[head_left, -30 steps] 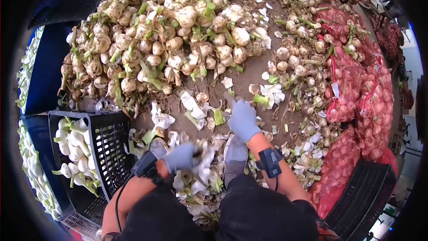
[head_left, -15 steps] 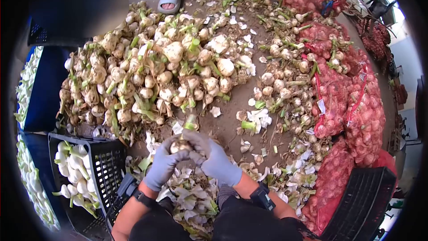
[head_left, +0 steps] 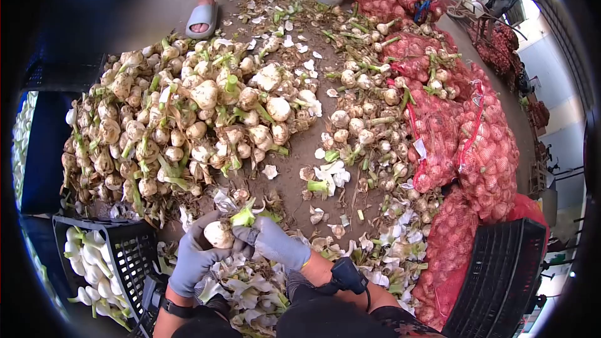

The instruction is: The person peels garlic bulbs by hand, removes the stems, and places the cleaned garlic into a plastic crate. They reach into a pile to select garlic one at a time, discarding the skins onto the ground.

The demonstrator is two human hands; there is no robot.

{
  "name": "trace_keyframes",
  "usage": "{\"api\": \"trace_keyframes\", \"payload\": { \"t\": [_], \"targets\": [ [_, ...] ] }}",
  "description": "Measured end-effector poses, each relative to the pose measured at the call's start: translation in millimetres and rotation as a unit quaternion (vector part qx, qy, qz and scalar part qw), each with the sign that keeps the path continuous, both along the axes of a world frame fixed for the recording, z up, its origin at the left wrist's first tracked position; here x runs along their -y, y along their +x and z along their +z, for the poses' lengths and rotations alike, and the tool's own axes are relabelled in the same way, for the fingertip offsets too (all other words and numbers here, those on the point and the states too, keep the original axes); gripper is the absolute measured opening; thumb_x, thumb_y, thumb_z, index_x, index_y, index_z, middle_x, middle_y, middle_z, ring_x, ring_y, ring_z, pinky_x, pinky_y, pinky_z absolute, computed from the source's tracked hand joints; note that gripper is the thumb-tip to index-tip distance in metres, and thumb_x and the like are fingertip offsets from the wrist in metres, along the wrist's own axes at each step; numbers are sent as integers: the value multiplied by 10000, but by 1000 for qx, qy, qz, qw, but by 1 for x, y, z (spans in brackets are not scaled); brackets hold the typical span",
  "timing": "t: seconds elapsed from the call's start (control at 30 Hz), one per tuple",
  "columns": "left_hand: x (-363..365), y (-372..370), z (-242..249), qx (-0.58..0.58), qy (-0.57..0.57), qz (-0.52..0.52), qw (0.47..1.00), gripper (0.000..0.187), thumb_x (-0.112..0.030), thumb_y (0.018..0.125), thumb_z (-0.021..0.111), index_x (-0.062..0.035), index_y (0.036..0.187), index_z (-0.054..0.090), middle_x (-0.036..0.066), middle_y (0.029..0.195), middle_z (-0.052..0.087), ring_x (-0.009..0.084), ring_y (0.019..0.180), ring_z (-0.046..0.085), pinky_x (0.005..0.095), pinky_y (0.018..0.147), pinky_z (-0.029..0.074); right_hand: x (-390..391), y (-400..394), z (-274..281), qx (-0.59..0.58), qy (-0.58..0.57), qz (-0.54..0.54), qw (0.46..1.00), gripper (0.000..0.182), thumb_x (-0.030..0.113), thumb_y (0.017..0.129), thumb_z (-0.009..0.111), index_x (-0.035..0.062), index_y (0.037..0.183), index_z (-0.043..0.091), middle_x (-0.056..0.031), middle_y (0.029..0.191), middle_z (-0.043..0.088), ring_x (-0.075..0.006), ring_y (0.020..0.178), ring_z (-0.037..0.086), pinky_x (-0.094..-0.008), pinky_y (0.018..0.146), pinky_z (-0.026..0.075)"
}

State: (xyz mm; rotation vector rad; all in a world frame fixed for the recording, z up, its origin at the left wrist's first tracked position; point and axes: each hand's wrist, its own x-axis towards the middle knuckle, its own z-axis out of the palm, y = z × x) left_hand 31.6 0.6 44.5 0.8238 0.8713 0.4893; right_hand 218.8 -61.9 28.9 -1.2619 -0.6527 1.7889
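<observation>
Left hand (head_left: 191, 256) and right hand (head_left: 273, 242) grip one garlic bulb (head_left: 219, 234), half-peeled; beyond them a big unpeeled pile (head_left: 175, 119) waits, crate (head_left: 134, 253) beside the left hand part-filled.

Crate (head_left: 134, 247) left of peel heap (head_left: 250, 285)

One head-worn camera looks steeply down and forward with a wide fisheye view: the person's own hands (head_left: 238, 244) sit close at the bottom edge, the floor (head_left: 294, 150) stretching away ahead.

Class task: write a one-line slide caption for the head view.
Gloved left hand and right hand hold a garlic bulb before a heaped garlic pile.
</observation>
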Motion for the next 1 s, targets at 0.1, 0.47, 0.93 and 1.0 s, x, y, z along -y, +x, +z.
{"api": "trace_keyframes", "payload": {
  "t": [0.1,0.47,0.93,1.0],
  "targets": [
    [-1,1,1,-24,0,-4,1000,739,31,667,774,-5,1341,472,104,1061,653,179,926,661,301,803,552,-5,4,18,-3,-50,26,998,243,152,1013,484,-14,923,638,-34,718,651,-89,636,600,-268,570,488],
    [6,-23,-35,-71,45,-100,991,707,-302,947,589,-132,1517,208,134,985,633,194,631,645,264,505,531,-2,-30,-36,26,99,-106,989,252,183,815,687,-42,918,640,-225,807,664,-330,754,663,-401,677,514],
    [-12,-12,-10,-163,58,28,984,259,-206,954,590,4,1100,634,29,926,660,102,794,612,262,706,503,3,-14,-8,420,108,148,889,225,196,753,650,19,881,704,-205,758,666,-367,686,650,-444,615,505],
    [-11,-30,-18,67,-89,15,994,403,-326,974,586,26,1171,611,97,1092,658,183,944,640,316,817,522,0,6,-25,501,168,50,847,211,211,749,678,59,889,722,-191,770,677,-357,709,661,-470,646,525]
  ]
}}
